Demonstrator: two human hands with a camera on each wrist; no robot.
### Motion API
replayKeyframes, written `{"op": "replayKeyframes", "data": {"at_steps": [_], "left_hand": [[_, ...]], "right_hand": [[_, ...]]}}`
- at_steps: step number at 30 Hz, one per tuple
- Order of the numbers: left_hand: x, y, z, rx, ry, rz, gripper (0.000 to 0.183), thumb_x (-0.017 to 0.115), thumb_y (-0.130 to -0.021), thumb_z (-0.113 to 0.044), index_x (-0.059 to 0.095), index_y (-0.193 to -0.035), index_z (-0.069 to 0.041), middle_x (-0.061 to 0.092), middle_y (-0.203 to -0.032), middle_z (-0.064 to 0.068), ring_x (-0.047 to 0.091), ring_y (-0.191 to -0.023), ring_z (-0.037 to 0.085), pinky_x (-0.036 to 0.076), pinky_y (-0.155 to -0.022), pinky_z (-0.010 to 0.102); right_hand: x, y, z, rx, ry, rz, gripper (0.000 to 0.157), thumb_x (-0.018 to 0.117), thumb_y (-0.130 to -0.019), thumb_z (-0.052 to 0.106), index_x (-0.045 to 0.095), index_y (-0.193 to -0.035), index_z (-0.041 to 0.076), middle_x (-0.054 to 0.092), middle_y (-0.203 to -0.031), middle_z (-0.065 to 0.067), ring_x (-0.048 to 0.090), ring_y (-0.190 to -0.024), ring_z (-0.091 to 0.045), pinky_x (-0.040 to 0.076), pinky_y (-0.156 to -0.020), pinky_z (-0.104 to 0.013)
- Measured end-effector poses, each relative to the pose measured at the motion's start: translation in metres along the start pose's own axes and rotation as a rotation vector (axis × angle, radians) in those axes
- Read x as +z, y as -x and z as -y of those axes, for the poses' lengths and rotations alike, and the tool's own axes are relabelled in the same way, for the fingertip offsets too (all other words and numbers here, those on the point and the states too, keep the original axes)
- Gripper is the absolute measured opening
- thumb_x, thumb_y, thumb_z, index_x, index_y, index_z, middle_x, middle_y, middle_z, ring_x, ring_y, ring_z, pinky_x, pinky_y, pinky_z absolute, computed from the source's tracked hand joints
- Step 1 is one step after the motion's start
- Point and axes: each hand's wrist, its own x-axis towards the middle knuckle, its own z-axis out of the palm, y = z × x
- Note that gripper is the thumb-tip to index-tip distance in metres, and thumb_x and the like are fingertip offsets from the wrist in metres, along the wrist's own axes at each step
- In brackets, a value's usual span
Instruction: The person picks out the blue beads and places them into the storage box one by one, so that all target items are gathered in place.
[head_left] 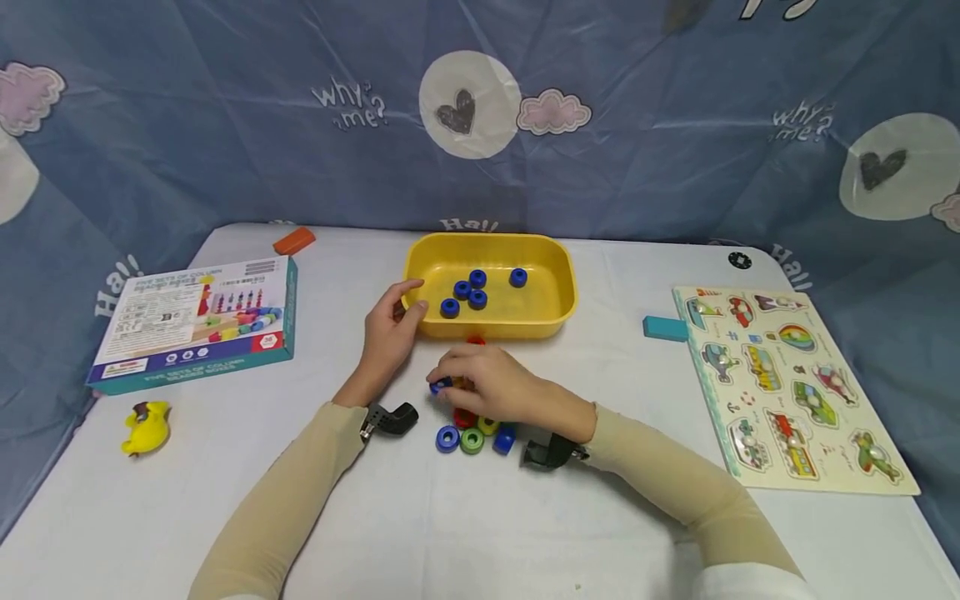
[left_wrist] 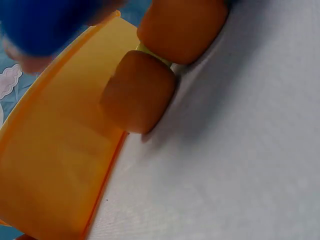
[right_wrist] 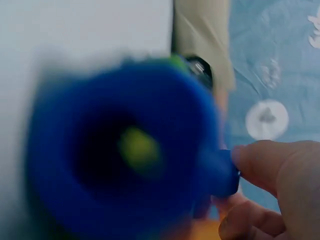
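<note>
My left hand [head_left: 388,335] holds the left front corner of a yellow plastic tray [head_left: 495,328], thumb and fingers at its rim. Several blue beads [head_left: 477,299] lie inside the tray. In front of it, my right hand [head_left: 491,385] pinches a blue bead [right_wrist: 222,172] between thumb and finger, just over a small pile. A blue ring bead [head_left: 447,439], a green ring bead [head_left: 472,441], a blue block-shaped bead [head_left: 504,438] and a red bead [head_left: 464,418] show there. Orange beads [left_wrist: 140,92] stand beside the tray's wall in the left wrist view; the right hand partly covers the pile.
A toy box [head_left: 202,317] and a yellow toy figure [head_left: 147,428] lie at the left, with an orange block [head_left: 294,241] behind. At the right are a wooden picture puzzle board [head_left: 787,383], a teal block [head_left: 665,328] and a black round disc [head_left: 739,260].
</note>
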Motion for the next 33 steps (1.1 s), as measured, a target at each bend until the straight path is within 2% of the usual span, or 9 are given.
{"op": "replayKeyframes", "data": {"at_steps": [3, 6, 10, 14, 16, 20, 24, 29, 33], "left_hand": [[0.003, -0.004, 0.013, -0.008, 0.010, 0.000, 0.037, 0.055, -0.095, -0.010, 0.056, -0.131, 0.000, 0.054, -0.139, 0.017, 0.056, -0.112, 0.031, 0.040, -0.081, 0.014], [0.005, -0.009, 0.029, -0.010, 0.010, 0.002, 0.038, 0.055, -0.096, -0.013, 0.056, -0.132, -0.004, 0.053, -0.141, 0.014, 0.057, -0.117, 0.030, 0.042, -0.083, 0.015], [0.006, -0.012, 0.041, 0.001, 0.011, -0.012, 0.037, 0.056, -0.096, -0.017, 0.058, -0.132, -0.010, 0.055, -0.140, 0.008, 0.058, -0.113, 0.023, 0.045, -0.084, 0.019], [0.006, -0.011, 0.042, 0.001, -0.004, -0.018, 0.036, 0.057, -0.095, -0.020, 0.058, -0.131, -0.012, 0.055, -0.140, 0.005, 0.057, -0.110, 0.019, 0.046, -0.085, 0.023], [0.006, -0.011, 0.041, 0.000, -0.010, -0.017, 0.037, 0.056, -0.095, -0.020, 0.058, -0.131, -0.012, 0.054, -0.140, 0.006, 0.056, -0.108, 0.019, 0.046, -0.084, 0.023], [0.006, -0.010, 0.040, 0.010, -0.002, -0.018, 0.036, 0.057, -0.095, -0.019, 0.058, -0.130, -0.012, 0.055, -0.139, 0.006, 0.056, -0.104, 0.018, 0.045, -0.081, 0.019], [0.007, -0.011, 0.039, 0.022, 0.010, -0.020, 0.036, 0.057, -0.095, -0.019, 0.059, -0.130, -0.012, 0.056, -0.138, 0.006, 0.057, -0.103, 0.018, 0.044, -0.078, 0.015], [0.006, -0.010, 0.034, 0.011, 0.020, -0.015, 0.036, 0.057, -0.096, -0.014, 0.058, -0.131, -0.007, 0.055, -0.138, 0.010, 0.058, -0.105, 0.022, 0.042, -0.078, 0.011], [0.002, -0.004, 0.014, -0.003, 0.012, 0.001, 0.037, 0.055, -0.096, -0.009, 0.056, -0.131, 0.000, 0.054, -0.138, 0.017, 0.057, -0.106, 0.027, 0.041, -0.077, 0.010]], "right_hand": [[-0.016, 0.001, -0.007, -0.002, -0.031, -0.091, 0.023, 0.068, -0.091, 0.022, 0.072, -0.110, 0.010, 0.068, -0.099, 0.000, 0.056, -0.074, -0.013, 0.046, -0.066, -0.019], [-0.036, 0.000, -0.019, 0.051, -0.024, -0.165, 0.027, 0.070, -0.090, 0.023, 0.071, -0.111, 0.007, 0.068, -0.093, -0.003, 0.054, -0.068, -0.015, 0.044, -0.060, -0.021], [-0.066, -0.008, -0.051, 0.280, 0.021, -0.254, 0.030, 0.070, -0.089, 0.021, 0.071, -0.113, 0.003, 0.070, -0.097, -0.010, 0.055, -0.069, -0.019, 0.046, -0.064, -0.029], [-0.079, -0.015, -0.081, 0.545, 0.015, -0.181, 0.029, 0.069, -0.089, 0.018, 0.071, -0.113, 0.002, 0.070, -0.106, -0.013, 0.061, -0.084, -0.023, 0.049, -0.077, -0.035], [-0.079, -0.019, -0.090, 0.601, 0.007, -0.105, 0.030, 0.069, -0.089, 0.018, 0.070, -0.114, 0.002, 0.071, -0.108, -0.013, 0.062, -0.092, -0.025, 0.050, -0.084, -0.037], [-0.072, -0.026, -0.098, 0.604, -0.005, 0.005, 0.036, 0.070, -0.088, 0.016, 0.067, -0.121, 0.002, 0.069, -0.116, -0.013, 0.062, -0.103, -0.026, 0.049, -0.093, -0.039], [-0.069, -0.028, -0.100, 0.596, -0.009, 0.042, 0.039, 0.070, -0.087, 0.012, 0.064, -0.125, 0.002, 0.067, -0.121, -0.014, 0.061, -0.107, -0.027, 0.049, -0.097, -0.039], [-0.073, -0.021, -0.091, 0.522, 0.008, -0.067, 0.038, 0.066, -0.088, 0.011, 0.064, -0.124, 0.001, 0.068, -0.119, -0.016, 0.065, -0.101, -0.028, 0.051, -0.091, -0.041], [-0.078, -0.004, -0.065, 0.360, -0.021, -0.194, 0.027, 0.068, -0.087, 0.012, 0.069, -0.112, 0.002, 0.071, -0.106, -0.015, 0.066, -0.084, -0.024, 0.055, -0.078, -0.040]]}}
